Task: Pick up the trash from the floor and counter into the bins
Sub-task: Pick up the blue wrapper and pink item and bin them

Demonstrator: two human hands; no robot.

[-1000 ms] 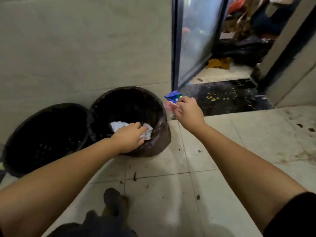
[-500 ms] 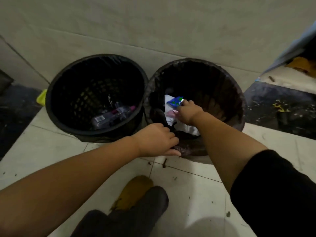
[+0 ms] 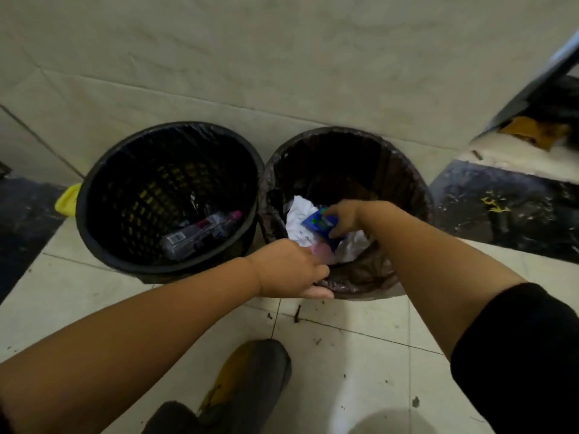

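**Both hands at the right-hand bin, wrapper held inside**

Right hand (image 3: 343, 218) reaching down into the round bin lined with a brownish plastic bag (image 3: 404, 183), fingers pinched closed on a small crumpled blue wrapper with green print (image 3: 318, 222). Wrapper held inside the bin's mouth, just above crumpled white paper (image 3: 299, 220) lying in the bin. Left hand (image 3: 289, 269) curled over the near rim of the same bin, fingers closed on the liner's edge; a bit of pink showing just beyond the knuckles. Black sleeve (image 3: 517, 355) on the right upper arm.

Just to the left, touching rims, a black perforated plastic bin with a clear liner (image 3: 94, 183), holding a clear plastic bottle with a pink cap (image 3: 200, 234). Both bins standing against a pale tiled wall (image 3: 282, 57), on a pale tiled floor (image 3: 360, 355) specked with dirt. Grey shoe with a tan patch (image 3: 250, 377) at the bottom edge.
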